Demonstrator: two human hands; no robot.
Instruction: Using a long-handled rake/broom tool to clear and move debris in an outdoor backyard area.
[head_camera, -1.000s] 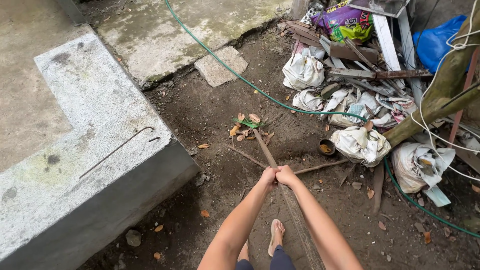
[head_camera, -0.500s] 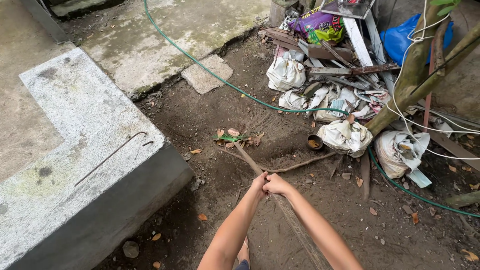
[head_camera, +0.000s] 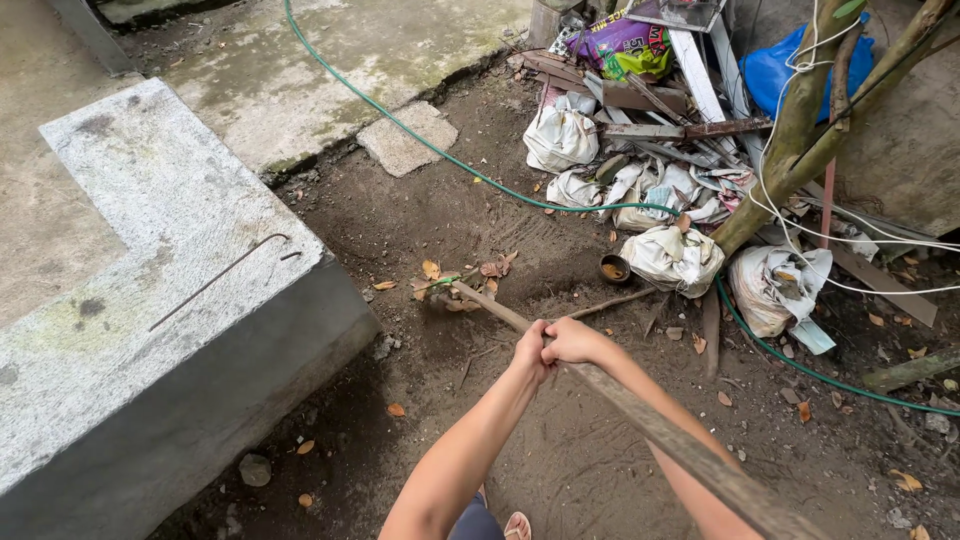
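From the head camera, looking down, both hands hold one long wooden handle (head_camera: 640, 415). The left hand (head_camera: 530, 352) is wrapped tight around it, and the right hand (head_camera: 572, 341) is wrapped tight around it too, touching the left hand. The handle runs from the bottom right corner up to the left, over the bare dirt ground (head_camera: 560, 450). Its far end sits in a small pile of dry leaves (head_camera: 455, 282) on the dirt.

To the left is a big grey concrete block (head_camera: 150, 260) with a bent metal rod (head_camera: 215, 280) lying on top. A green hose (head_camera: 420, 145) snakes across the ground past a flat stone (head_camera: 408, 138). A little round can (head_camera: 614, 269) sits in the dirt just beside a white bag (head_camera: 672, 260). Behind it is a heap of bags and old boards (head_camera: 650, 120). A leaning tree trunk (head_camera: 800, 130) stands on the right, with a white cord (head_camera: 850, 240) hanging on it. A foot in a sandal (head_camera: 517, 525) shows at the bottom.
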